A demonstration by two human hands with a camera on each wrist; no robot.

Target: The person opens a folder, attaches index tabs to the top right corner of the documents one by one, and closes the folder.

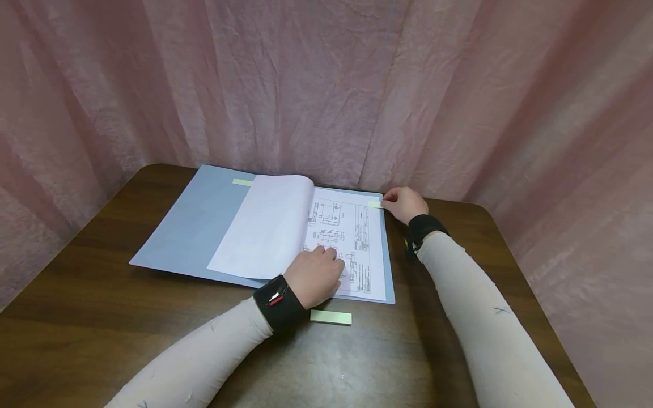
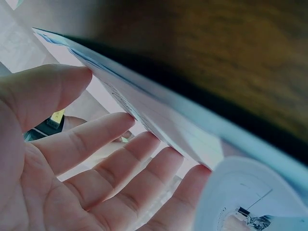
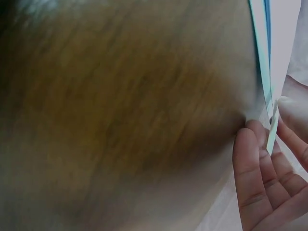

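A blue folder (image 1: 189, 226) lies open on the brown table (image 1: 92, 323). Its right side shows a page with a technical drawing (image 1: 359, 226), and a blank white sheet (image 1: 265, 226) is turned over to the left. My left hand (image 1: 326, 262) rests on the lower part of the drawing with its fingers (image 2: 139, 154) straight against the paper. My right hand (image 1: 394, 200) is at the page's top right corner and pinches a small yellow-green sticky flag (image 1: 376, 204) between thumb and fingers; in the right wrist view the flag (image 3: 271, 139) shows edge-on.
A second flag (image 1: 242, 182) sticks on the folder's left cover. A pad of yellow-green sticky flags (image 1: 330, 317) lies on the table just in front of the folder. A pink curtain (image 1: 326, 85) closes off the back and sides.
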